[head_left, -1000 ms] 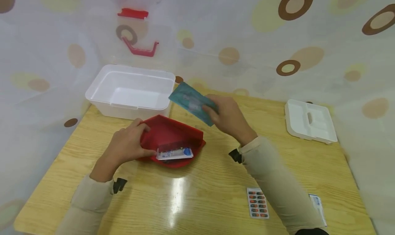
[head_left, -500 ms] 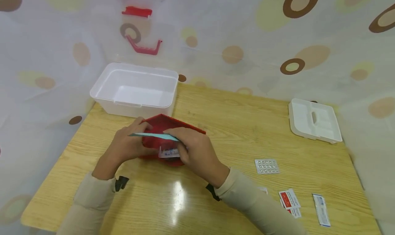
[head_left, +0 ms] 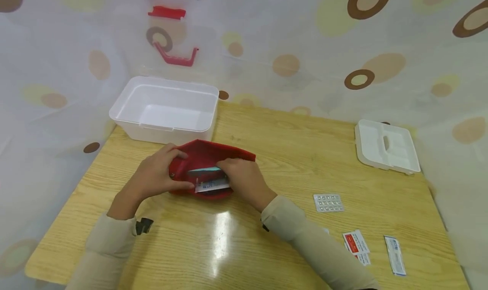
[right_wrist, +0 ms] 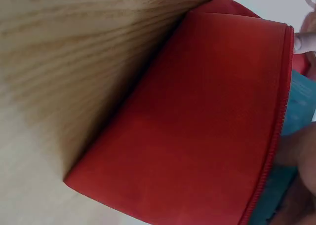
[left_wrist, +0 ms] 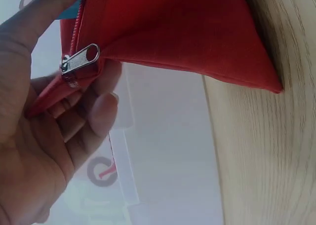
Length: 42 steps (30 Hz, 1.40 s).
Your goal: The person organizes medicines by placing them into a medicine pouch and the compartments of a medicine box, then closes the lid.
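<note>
A red zip pouch (head_left: pixel 206 152) gapes open on the table. My left hand (head_left: pixel 154 175) grips its left end, thumb at the near edge and fingers at the far one; the metal zip pull (left_wrist: pixel 81 61) shows beside the palm in the left wrist view. My right hand (head_left: pixel 245 180) reaches into the mouth of the pouch and pinches a flat teal packet (head_left: pixel 203 170), seen edge-on. In the right wrist view the teal packet (right_wrist: pixel 300 104) lies partly behind the zipped edge. A white packet with blue print (head_left: pixel 211 185) sits inside, near the front wall.
Behind the pouch stands an open white box (head_left: pixel 164 133), its clear lid with a red handle (head_left: pixel 179 61) upright at the back. Right of my arm lie a silver blister pack (head_left: pixel 328 203), red-and-white packets (head_left: pixel 354 243) and a narrow white packet (head_left: pixel 395 255). A white divided tray (head_left: pixel 386 148) sits far right.
My right hand has come left and down with the teal packet, from above the table into the pouch's mouth. The packet has turned edge-on. My left hand keeps its hold.
</note>
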Each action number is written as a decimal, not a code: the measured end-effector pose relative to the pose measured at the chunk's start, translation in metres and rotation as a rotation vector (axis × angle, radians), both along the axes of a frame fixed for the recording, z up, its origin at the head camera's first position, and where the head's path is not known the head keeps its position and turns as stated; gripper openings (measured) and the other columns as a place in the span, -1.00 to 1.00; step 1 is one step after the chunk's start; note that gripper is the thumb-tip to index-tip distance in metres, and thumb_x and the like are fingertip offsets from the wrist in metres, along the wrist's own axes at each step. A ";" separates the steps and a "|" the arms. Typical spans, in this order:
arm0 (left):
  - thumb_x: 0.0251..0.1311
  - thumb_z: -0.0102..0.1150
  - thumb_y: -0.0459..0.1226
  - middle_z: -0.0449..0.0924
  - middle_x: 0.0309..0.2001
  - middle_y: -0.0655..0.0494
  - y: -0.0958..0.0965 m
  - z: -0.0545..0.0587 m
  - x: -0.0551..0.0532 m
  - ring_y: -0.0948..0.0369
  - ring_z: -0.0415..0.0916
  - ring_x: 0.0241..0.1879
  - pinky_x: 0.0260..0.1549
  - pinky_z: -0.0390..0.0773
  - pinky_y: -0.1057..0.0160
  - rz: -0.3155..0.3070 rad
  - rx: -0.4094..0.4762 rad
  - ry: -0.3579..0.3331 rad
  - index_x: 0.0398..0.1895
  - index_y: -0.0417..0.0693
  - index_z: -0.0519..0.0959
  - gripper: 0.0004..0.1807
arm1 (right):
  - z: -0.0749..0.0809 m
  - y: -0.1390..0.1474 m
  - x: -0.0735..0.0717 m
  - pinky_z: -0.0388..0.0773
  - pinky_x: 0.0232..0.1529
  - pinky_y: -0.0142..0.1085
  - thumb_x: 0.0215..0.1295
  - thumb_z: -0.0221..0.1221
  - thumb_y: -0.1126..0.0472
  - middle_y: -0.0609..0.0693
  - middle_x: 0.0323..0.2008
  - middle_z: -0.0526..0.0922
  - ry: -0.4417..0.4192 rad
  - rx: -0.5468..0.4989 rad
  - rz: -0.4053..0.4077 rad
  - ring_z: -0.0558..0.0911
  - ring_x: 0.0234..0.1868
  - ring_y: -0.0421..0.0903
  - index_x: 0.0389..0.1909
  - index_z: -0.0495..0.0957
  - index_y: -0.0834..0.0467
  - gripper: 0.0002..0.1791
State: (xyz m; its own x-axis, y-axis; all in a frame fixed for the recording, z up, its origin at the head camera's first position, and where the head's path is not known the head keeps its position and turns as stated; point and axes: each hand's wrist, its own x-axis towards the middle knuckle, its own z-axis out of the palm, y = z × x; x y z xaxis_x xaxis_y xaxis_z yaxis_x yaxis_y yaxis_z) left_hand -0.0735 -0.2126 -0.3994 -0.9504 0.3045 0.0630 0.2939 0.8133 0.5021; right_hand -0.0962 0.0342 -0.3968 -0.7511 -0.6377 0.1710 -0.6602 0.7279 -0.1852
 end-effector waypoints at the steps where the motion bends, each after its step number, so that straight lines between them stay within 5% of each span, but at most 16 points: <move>1: -0.23 0.62 0.08 0.50 0.04 0.07 0.000 0.000 0.000 0.18 0.49 -0.25 -0.36 0.51 0.22 -0.014 0.009 0.011 0.07 -0.07 0.57 -0.23 | -0.001 -0.002 -0.001 0.70 -0.30 -0.22 0.24 0.21 0.43 -0.09 -0.22 0.78 -0.018 0.056 0.002 0.74 -0.25 -0.14 -0.16 0.67 0.05 -0.74; 5: -0.25 0.64 0.06 0.51 0.05 0.07 0.004 -0.002 -0.002 0.16 0.51 -0.18 -0.27 0.57 0.16 -0.068 0.060 0.052 0.12 -0.07 0.53 -0.18 | -0.006 -0.006 -0.008 0.71 -0.31 -0.18 0.37 0.13 0.35 -0.05 -0.24 0.76 -0.073 0.210 0.022 0.74 -0.24 -0.09 -0.17 0.67 0.06 -0.81; 8: -0.28 0.67 0.02 0.51 0.10 0.08 0.004 -0.003 -0.002 0.14 0.53 -0.06 -0.12 0.60 0.09 -0.091 0.112 0.040 0.21 -0.04 0.47 -0.10 | -0.011 -0.005 -0.012 0.72 -0.24 -0.16 0.41 0.10 0.34 -0.01 -0.15 0.76 -0.101 0.213 0.027 0.74 -0.15 -0.05 -0.11 0.66 0.09 -0.81; 14: -0.17 0.58 -0.43 0.51 0.20 -0.16 -0.006 -0.011 0.001 -0.01 0.61 -0.03 -0.31 0.68 0.22 -0.067 0.280 -0.020 0.43 -0.04 0.15 0.06 | -0.007 -0.003 -0.009 0.66 0.06 -0.21 0.35 0.21 0.31 0.03 0.02 0.71 0.031 -0.019 0.071 0.67 0.06 -0.02 0.04 0.62 0.16 -0.74; 18: -0.10 0.46 -0.57 0.64 0.07 -0.30 -0.005 -0.020 0.002 -0.01 0.68 -0.23 -0.50 0.67 0.35 -0.027 0.418 0.007 0.48 -0.10 0.00 0.10 | -0.002 -0.019 0.008 0.65 -0.13 -0.34 0.33 0.27 0.19 -0.03 -0.20 0.69 0.100 -0.189 0.111 0.64 -0.18 -0.10 -0.15 0.65 0.14 -0.86; 25: -0.07 0.27 -0.67 0.73 -0.15 -0.33 0.007 -0.029 0.012 -0.09 0.75 -0.30 -0.56 0.62 0.43 0.068 0.495 0.067 0.45 -0.10 0.08 -0.02 | 0.000 -0.064 0.037 0.38 -0.62 -0.50 0.42 0.17 0.03 -0.14 -0.58 0.56 0.021 -0.217 -0.011 0.47 -0.59 -0.27 -0.54 0.58 0.05 -0.68; 30: -0.11 0.20 -0.72 0.74 -0.19 -0.32 0.009 -0.028 0.018 -0.13 0.74 -0.23 -0.55 0.58 0.44 0.038 0.475 0.089 0.46 -0.15 0.08 -0.01 | 0.001 -0.079 0.038 0.15 -0.74 -0.50 0.35 0.22 -0.05 -0.13 -0.70 0.42 0.062 -0.160 -0.141 0.32 -0.70 -0.26 -0.73 0.44 0.01 -0.54; 37: -0.01 0.29 -0.67 0.67 0.01 -0.37 0.005 -0.027 0.020 -0.12 0.70 -0.10 -0.31 0.73 0.28 -0.087 0.518 -0.036 0.52 -0.16 0.01 0.03 | 0.002 -0.081 0.035 0.27 -0.76 -0.40 0.32 0.25 -0.14 -0.14 -0.69 0.49 0.108 0.027 -0.248 0.43 -0.75 -0.21 -0.64 0.53 0.02 -0.57; 42: 0.08 0.33 -0.58 0.75 -0.11 -0.25 0.005 -0.025 0.015 -0.05 0.75 -0.22 -0.36 0.72 0.33 -0.055 0.519 0.018 0.27 -0.27 0.44 -0.38 | 0.003 -0.072 0.033 0.39 -0.72 -0.36 0.33 0.23 0.11 -0.11 -0.68 0.56 0.024 -0.043 -0.230 0.56 -0.70 -0.13 -0.44 0.52 0.07 -0.81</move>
State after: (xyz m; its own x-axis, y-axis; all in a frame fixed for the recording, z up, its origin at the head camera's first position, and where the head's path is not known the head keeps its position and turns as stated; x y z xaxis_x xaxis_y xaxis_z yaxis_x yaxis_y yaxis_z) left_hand -0.0581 -0.2080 -0.4240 -0.9314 0.2779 0.2352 0.3414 0.4419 0.8296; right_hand -0.0630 -0.0379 -0.3934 -0.8710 -0.4424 0.2135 -0.4827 0.8514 -0.2052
